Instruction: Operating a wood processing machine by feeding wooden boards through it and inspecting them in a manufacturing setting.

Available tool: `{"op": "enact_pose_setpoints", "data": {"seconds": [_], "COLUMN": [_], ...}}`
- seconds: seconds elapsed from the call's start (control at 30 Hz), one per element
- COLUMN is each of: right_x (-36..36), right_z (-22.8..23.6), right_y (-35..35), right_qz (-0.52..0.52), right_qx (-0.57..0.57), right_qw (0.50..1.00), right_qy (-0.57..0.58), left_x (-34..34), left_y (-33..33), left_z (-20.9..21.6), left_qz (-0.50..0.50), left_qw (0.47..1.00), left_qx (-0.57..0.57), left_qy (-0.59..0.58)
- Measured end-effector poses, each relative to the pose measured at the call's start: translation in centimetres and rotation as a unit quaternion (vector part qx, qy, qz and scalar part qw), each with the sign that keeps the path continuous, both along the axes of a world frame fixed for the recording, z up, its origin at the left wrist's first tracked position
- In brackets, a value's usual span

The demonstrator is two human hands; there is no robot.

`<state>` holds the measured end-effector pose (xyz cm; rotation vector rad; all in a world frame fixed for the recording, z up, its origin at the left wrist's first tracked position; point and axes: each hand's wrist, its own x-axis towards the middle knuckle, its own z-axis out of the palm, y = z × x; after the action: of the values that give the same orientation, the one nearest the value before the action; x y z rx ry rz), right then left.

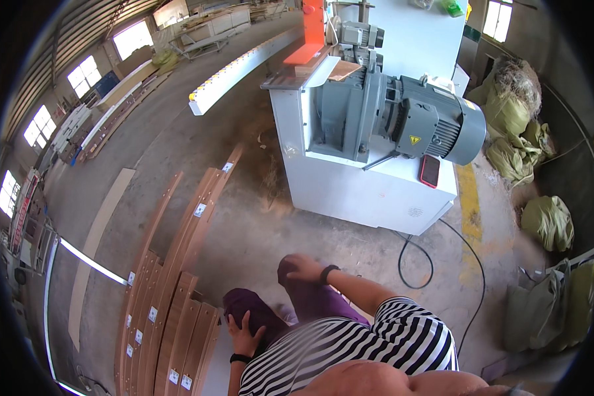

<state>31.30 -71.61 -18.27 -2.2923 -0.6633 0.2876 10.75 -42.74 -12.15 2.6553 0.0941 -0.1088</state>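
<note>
I am seated, with both hands resting on my purple trousers (336,305). My left hand (246,336) lies on the left thigh, its fingers spread and nothing in it. Over the right knee rests my right hand (303,269), slightly smeared, fingers stretched out and holding nothing visible. Just left of my left hand is a stack of long brown wooden boards (168,284), several with small white labels. Ahead of my knees stands a white machine cabinet (366,188) with a big grey electric motor (435,119) on top.
A phone (429,171) with a red edge lies on the cabinet. Black cable (431,267) loops over the floor at its right. Tied green sacks (548,223) line the right wall. A long white roller rail (237,69) juts out left of the machine; a pale strip (102,218) lies beyond the boards.
</note>
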Motion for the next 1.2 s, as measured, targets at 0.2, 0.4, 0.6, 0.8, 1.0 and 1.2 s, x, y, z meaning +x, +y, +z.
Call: {"op": "enact_pose_setpoints", "data": {"seconds": [0.2,0.4,0.6,0.8,1.0,1.2], "right_x": [12.6,21.2,26.4,27.3,27.9,25.2], "right_z": [6.8,27.0,34.8,35.9,36.2,36.1], "right_y": [-4.7,-7.9,-7.5,-6.8,-6.2,-6.1], "right_qz": [-0.170,-0.213,-0.290,-0.309,-0.347,-0.298], "right_qx": [0.100,0.550,0.618,0.556,0.519,0.523], "right_qw": [0.977,0.807,0.724,0.765,0.779,0.798], "right_qy": [-0.080,-0.001,0.098,0.103,0.051,0.020], "left_x": [0.6,0.2,0.2,0.1,-0.4,0.0], "left_y": [-0.4,-0.1,0.1,0.1,0.3,0.5], "left_z": [0.3,0.5,0.5,0.0,0.0,-0.7], "left_qz": [-0.003,0.018,0.026,0.033,0.035,0.023], "left_qw": [1.000,1.000,0.999,0.999,0.999,0.999], "left_qx": [-0.011,-0.017,-0.028,-0.021,-0.027,-0.033], "left_qy": [-0.006,0.001,0.004,-0.005,0.000,-0.023]}}
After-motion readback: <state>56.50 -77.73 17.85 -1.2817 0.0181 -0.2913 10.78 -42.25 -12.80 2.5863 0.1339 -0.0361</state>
